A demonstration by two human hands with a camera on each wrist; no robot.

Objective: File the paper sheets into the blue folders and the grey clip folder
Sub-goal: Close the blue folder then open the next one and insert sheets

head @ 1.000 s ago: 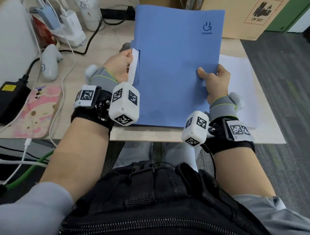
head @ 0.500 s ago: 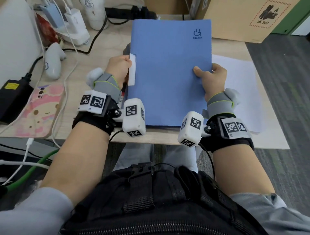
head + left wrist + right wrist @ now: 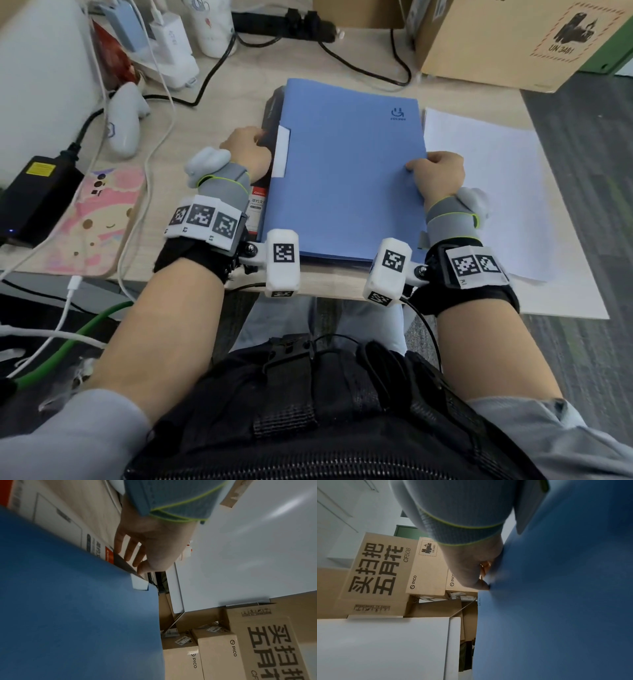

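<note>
Because the blue folder lies shut and flat on a dark folder, which peeks out along its left edge, the stack looks squared up so the next sheets can be filed from one tidy spot. I cannot tell whether that dark folder is the grey clip folder. A white tab juts from the blue folder's left edge. The paper lies just right of the blue folder, on the desk, one corner hanging over the desk's near edge, handy for the right hand.

That hand sits at the blue folder's right edge, fingers curled, thumb on the cover; it seems to pinch the edge, probably to steady or reopen it, though the fingertips are hidden. The left hand rests at the blue folder's left side, fingers fairly straight and slightly spread, touching the dark folder's exposed strip beside the tab. It appears to hold nothing. Both forearms reach forward over the desk's near edge, wrists low, flanking the blue folder.
</note>
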